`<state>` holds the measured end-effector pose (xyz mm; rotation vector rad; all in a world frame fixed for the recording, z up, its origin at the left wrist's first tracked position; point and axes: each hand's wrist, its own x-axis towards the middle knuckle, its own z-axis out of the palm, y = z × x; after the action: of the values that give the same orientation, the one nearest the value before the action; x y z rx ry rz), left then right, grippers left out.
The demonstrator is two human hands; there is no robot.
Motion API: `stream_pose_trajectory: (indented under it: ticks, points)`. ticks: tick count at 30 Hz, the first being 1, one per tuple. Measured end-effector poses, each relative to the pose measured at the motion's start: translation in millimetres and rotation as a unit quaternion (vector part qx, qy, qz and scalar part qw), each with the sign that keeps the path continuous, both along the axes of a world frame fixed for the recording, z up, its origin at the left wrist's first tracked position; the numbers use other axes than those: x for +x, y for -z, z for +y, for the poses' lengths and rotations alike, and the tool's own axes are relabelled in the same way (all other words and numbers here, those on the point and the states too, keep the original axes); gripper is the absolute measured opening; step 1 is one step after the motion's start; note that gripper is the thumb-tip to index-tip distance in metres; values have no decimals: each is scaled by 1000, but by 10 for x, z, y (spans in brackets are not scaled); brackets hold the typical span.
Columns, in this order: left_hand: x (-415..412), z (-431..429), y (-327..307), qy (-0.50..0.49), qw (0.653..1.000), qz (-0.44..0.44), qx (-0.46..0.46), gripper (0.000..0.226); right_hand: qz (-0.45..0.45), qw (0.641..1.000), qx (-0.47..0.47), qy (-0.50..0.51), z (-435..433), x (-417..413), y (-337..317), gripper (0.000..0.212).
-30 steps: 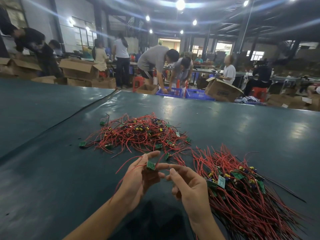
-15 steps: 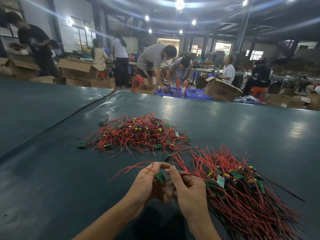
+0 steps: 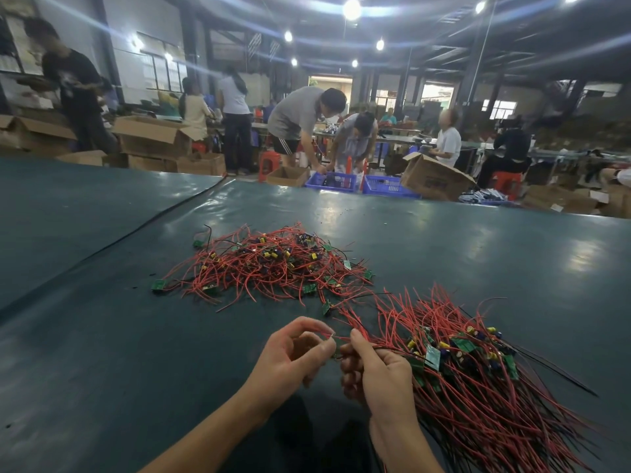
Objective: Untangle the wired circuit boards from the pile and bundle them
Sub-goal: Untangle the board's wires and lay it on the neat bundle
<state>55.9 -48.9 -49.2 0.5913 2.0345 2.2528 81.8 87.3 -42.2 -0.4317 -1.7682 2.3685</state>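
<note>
A wired circuit board (image 3: pixel 336 351), small and green, sits between the two hands just above the table (image 3: pixel 102 353). The left hand (image 3: pixel 293 356) pinches its red lead between thumb and forefinger. The right hand (image 3: pixel 379 373), almost touching the left, has its fingers curled round the red wires at the left edge of the bundle (image 3: pixel 478 387), which fans out across the table to the right. The tangled pile (image 3: pixel 273 264) lies farther back, near the bundle's far tips. Beyond the table, blue crates (image 3: pixel 362 183) and cardboard boxes (image 3: pixel 433 180) stand among people at work.
</note>
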Motion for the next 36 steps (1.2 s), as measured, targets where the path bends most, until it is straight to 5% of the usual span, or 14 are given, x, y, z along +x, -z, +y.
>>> stream_pose_trajectory:
  ticks: [9,18,31,36]
  points:
    - [-29,8,6,-5,990,-92,103,23,74,996,45,-27,-50,38,-22,14]
    - [-45,4,-13,9,981,-128,148,28,25,998,52,-24,-46,46,-38,33]
    - [-92,31,9,-4,948,-217,232,11,61,997,-1,38,-19,11,-14,33]
    - [-82,20,6,22,948,-185,259,25,67,997,33,17,-36,23,6,31]
